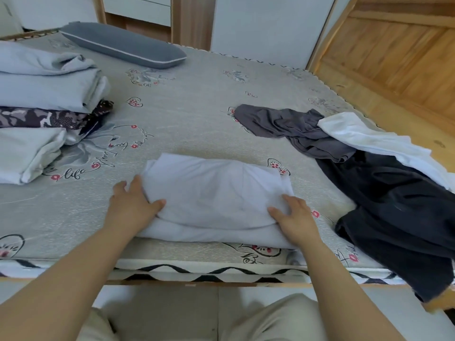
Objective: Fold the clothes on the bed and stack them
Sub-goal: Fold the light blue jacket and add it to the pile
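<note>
Shirt under both hands, near bed edge

Shirt [216,198], white, folded into a rough rectangle, lies on the bed [197,114] between the two hands. Left hand [133,203] grips its left edge, thumb on top, fingers tucked beneath the fold. Right hand [294,215] pinches the right edge, thumb on top, fingers curled over the cloth. Beyond the left hand: stack [44,99] of folded pale and patterned items; further off, pillow [123,45], grey. Right of the right hand: unfolded pile [381,173] of grey, white and black clothes, black piece hanging over the edge.
</note>
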